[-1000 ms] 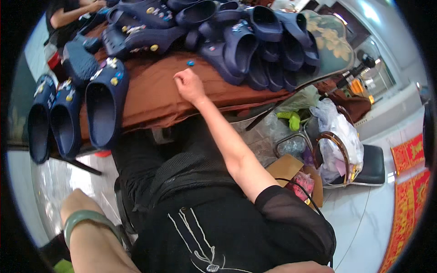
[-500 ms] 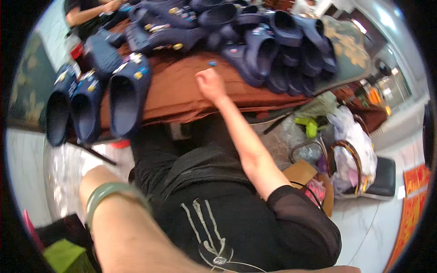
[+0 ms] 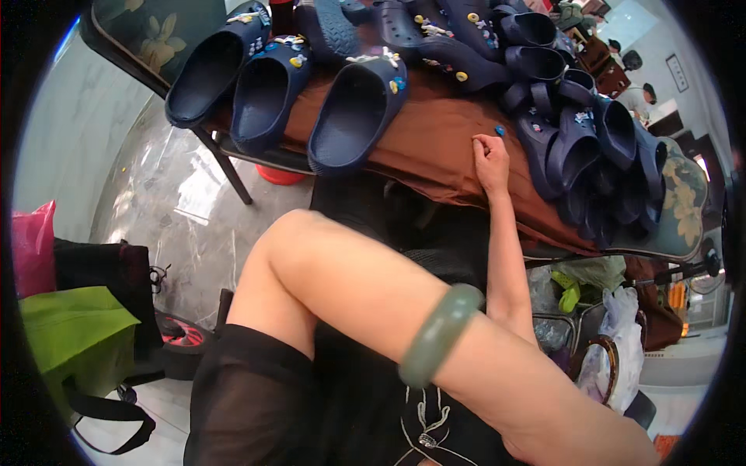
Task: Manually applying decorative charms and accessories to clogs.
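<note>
My right hand (image 3: 491, 161) rests closed on the brown cloth (image 3: 423, 136) near the table's front edge. Its fingers are curled inward, and what they hold, if anything, is hidden. Just beyond the knuckles lies a small blue piece (image 3: 500, 130), apart from the hand. My left arm is bent, its forearm (image 3: 365, 295) crossing in front of my body toward the lower right, with a green bangle (image 3: 441, 335) around it. The fingers of that hand are out of the picture. Navy clogs with colourful charms, such as this clog (image 3: 353, 116), stand left of my right hand; stacked clogs (image 3: 579, 144) stand to its right.
A floral-patterned chair (image 3: 155, 39) stands at the far left. Below it are a green bag (image 3: 70, 330) and a pink bag (image 3: 33, 248). White plastic bags (image 3: 618, 342) sit at the lower right. Other people appear in the far background.
The view has swung left, so the table shows farther right. My left forearm now crosses the middle of the view. My right hand stays closed near the small blue piece.
</note>
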### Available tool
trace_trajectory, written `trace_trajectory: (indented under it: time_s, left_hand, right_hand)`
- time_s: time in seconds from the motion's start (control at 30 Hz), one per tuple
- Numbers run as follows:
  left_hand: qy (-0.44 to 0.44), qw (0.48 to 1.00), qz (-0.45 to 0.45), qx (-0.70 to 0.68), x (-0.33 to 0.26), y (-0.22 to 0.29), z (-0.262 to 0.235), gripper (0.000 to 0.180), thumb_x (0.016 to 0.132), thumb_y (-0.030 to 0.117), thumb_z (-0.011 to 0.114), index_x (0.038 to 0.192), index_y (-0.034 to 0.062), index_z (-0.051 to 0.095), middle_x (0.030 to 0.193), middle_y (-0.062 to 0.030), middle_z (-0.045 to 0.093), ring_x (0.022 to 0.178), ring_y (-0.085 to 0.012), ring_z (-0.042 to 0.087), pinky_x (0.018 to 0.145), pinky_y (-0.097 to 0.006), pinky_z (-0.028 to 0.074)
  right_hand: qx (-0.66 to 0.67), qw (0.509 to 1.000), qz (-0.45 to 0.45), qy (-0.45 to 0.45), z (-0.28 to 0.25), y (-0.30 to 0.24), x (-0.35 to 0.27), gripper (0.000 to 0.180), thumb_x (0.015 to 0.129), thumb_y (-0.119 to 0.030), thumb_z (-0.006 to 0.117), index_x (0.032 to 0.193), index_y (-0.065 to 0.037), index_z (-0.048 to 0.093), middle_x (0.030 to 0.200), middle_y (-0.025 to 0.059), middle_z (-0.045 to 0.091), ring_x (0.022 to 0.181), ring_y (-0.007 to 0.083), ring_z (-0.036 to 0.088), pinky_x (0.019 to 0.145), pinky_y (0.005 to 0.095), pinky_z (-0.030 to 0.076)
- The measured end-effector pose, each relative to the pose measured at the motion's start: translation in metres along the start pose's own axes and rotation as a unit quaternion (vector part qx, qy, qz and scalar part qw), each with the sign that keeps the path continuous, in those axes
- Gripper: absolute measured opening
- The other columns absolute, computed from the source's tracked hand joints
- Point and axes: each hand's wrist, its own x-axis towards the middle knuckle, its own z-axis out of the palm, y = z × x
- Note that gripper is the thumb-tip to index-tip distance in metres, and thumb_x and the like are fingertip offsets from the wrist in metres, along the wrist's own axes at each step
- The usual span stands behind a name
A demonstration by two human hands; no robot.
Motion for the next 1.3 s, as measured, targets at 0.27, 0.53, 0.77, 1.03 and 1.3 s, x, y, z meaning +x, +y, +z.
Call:
trace_trajectory:
  time_s: [0.27,0.53,0.77,1.03,1.3]
  left_hand:
    - [0.357,0.368,-0.185,0.839,-0.173,0.039,-0.030,0.029,0.077,0.025,0.065,0.094,0.0024,0.059,0.093,-0.0135,0.058,0.090,-0.0324,0.053,0.080,-0.047,0.038]
    - [0.582,-0.106,-0.357,0.723,-0.333,0.011,-0.052,0.078,0.072,0.043,0.070,0.130,0.0008,0.041,0.138,-0.0262,0.032,0.134,-0.0415,0.019,0.105,-0.055,0.017]
    - [0.580,-0.094,-0.239,0.773,-0.359,0.016,-0.052,0.038,0.071,0.026,0.071,0.105,0.0114,0.062,0.117,-0.0079,0.058,0.116,-0.0252,0.048,0.089,-0.050,0.033]
    - [0.598,-0.133,-0.213,0.761,-0.372,0.024,-0.039,0.028,0.076,0.027,0.068,0.095,0.0073,0.067,0.105,-0.0100,0.063,0.108,-0.0269,0.053,0.093,-0.049,0.032]
    - [0.575,-0.163,-0.170,0.784,-0.374,0.017,-0.048,0.024,0.076,0.024,0.067,0.092,0.0072,0.062,0.104,-0.0079,0.061,0.105,-0.0259,0.051,0.097,-0.054,0.027]
  right_hand:
    - [0.010,1.000,-0.020,-0.020,-0.008,0.000,0.002,0.008,0.082,-0.012,0.062,0.088,-0.006,0.065,0.084,0.0113,0.059,0.073,0.0246,0.060,0.065,0.0324,0.049]
    - [-0.422,0.884,-0.199,0.002,-0.076,0.011,0.113,0.039,0.072,-0.011,0.059,0.111,-0.009,0.051,0.116,0.0096,0.050,0.105,0.0292,0.050,0.081,0.0391,0.044]
    - [-0.595,0.799,0.007,-0.084,-0.127,0.064,0.182,0.065,0.082,-0.008,0.051,0.141,-0.013,0.026,0.150,0.0043,0.020,0.140,0.0236,0.015,0.103,0.0562,0.027]
    - [-0.315,0.939,0.082,-0.111,-0.023,0.035,0.186,0.047,0.082,-0.041,0.052,0.087,0.003,0.065,0.090,0.0219,0.066,0.084,0.0316,0.066,0.076,0.0415,0.052]
    - [0.523,0.753,0.380,0.126,0.090,0.055,0.165,0.032,0.072,-0.013,0.079,0.097,0.001,0.064,0.098,0.0107,0.064,0.087,0.0189,0.061,0.074,0.0301,0.047]
